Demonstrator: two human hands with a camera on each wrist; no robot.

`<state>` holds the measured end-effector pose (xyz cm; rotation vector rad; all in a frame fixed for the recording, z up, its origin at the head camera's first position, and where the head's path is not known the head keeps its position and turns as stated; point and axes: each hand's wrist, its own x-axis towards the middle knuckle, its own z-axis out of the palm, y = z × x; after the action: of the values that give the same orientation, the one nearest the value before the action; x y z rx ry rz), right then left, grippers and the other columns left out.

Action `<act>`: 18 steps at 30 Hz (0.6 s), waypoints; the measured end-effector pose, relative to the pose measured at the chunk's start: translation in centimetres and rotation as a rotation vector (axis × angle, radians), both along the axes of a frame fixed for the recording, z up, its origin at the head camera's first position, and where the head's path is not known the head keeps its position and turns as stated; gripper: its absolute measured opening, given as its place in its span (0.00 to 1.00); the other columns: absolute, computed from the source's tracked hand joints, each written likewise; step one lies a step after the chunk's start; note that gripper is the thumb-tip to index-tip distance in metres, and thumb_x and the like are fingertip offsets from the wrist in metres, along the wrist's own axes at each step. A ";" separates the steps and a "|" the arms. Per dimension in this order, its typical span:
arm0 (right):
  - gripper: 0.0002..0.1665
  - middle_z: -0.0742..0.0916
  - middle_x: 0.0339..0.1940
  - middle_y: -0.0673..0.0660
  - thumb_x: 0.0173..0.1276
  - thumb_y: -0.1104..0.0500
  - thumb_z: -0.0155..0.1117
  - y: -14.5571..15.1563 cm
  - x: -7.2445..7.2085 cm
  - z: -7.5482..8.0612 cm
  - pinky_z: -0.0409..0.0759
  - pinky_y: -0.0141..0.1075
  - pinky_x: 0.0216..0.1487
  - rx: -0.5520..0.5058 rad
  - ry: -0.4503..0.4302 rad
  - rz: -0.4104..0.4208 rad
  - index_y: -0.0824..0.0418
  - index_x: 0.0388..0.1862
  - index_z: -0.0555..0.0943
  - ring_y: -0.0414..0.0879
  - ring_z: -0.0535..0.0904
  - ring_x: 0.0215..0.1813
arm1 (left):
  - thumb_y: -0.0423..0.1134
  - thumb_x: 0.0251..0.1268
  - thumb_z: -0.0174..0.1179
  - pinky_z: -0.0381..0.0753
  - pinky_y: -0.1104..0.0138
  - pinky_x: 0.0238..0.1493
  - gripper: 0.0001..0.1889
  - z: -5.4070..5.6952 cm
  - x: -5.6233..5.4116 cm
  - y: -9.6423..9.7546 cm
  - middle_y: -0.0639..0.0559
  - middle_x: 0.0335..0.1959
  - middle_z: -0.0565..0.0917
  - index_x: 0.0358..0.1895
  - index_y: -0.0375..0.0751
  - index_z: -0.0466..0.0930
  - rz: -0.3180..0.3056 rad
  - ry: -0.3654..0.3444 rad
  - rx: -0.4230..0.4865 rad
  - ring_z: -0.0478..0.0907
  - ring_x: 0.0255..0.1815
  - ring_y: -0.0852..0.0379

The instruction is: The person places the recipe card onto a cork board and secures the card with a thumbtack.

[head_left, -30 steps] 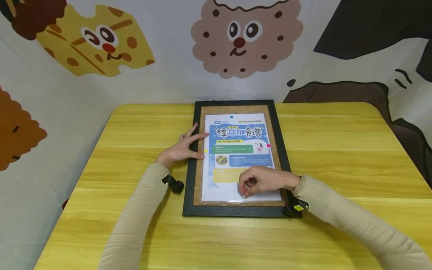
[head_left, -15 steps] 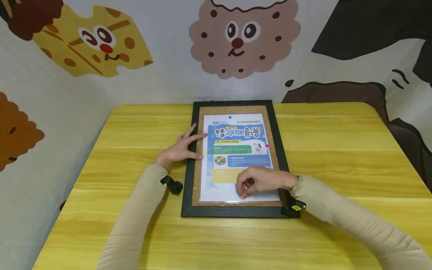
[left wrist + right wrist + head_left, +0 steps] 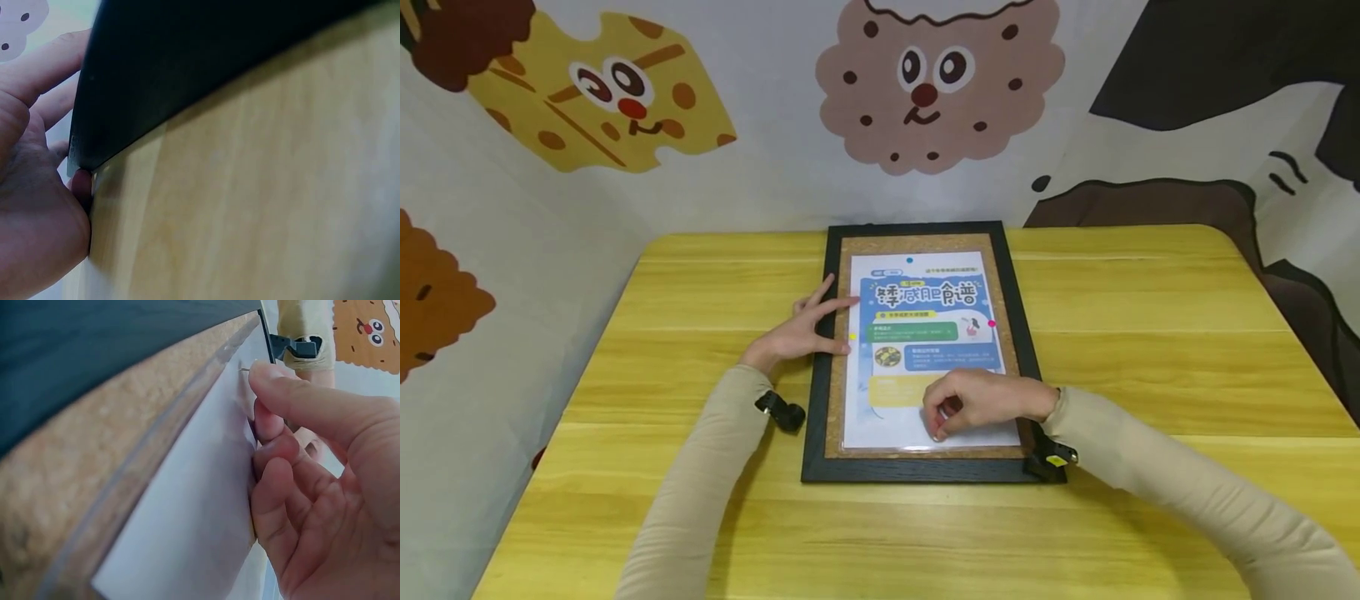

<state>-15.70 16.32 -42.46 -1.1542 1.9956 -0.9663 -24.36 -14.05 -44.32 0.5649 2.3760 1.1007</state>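
A laminated poster (image 3: 891, 425) with Chinese lettering lies on a cork board (image 3: 917, 243) inside a black frame (image 3: 820, 417). Across the frame's left side rests my left hand (image 3: 793, 335), fingers spread, with index finger and thumb tips at the poster's left edge. Low on the poster, near its bottom edge, my right hand (image 3: 981, 398) pinches a push pin between thumb and finger. The right wrist view shows the thin metal needle of the push pin (image 3: 244, 369) against the poster; its head is hidden by the fingertips.
Blue (image 3: 910, 261), yellow (image 3: 852, 337) and pink pins (image 3: 992, 323) sit at the poster's top, left and right edges. The frame lies on a yellow wooden table (image 3: 722, 275), its far end close to a cartoon-printed cloth wall (image 3: 760, 192).
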 end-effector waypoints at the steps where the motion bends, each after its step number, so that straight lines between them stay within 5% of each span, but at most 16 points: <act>1: 0.05 0.82 0.27 0.41 0.60 0.63 0.71 0.0 0.0 0.1 0.72 0.30 0.30 0.003 0.002 0.001 0.54 0.28 0.84 0.36 0.72 0.28 | 0.45 0.56 0.70 0.40 0.31 0.62 0.41 0.0 0.0 0.0 0.61 0.77 0.26 0.74 0.55 0.61 0.000 -0.002 0.001 0.27 0.74 0.39; 10: 0.09 0.80 0.28 0.40 0.59 0.64 0.72 -0.3 0.2 0.2 0.74 0.29 0.31 0.029 0.118 0.033 0.52 0.25 0.83 0.34 0.72 0.29 | 0.44 0.56 0.71 0.40 0.31 0.62 0.41 0.1 -0.1 0.0 0.60 0.77 0.26 0.74 0.54 0.62 -0.001 -0.001 0.009 0.27 0.73 0.38; 18: 0.10 0.80 0.26 0.40 0.57 0.67 0.73 -0.4 0.4 0.4 0.72 0.29 0.30 0.039 0.080 -0.001 0.52 0.24 0.84 0.34 0.71 0.28 | 0.44 0.56 0.71 0.40 0.31 0.62 0.41 -0.1 0.0 0.1 0.61 0.77 0.26 0.74 0.54 0.62 -0.002 -0.003 0.013 0.26 0.74 0.39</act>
<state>-15.32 15.87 -42.07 -1.1880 2.0693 -0.8900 -24.41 -13.99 -44.40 0.5697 2.3669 1.1160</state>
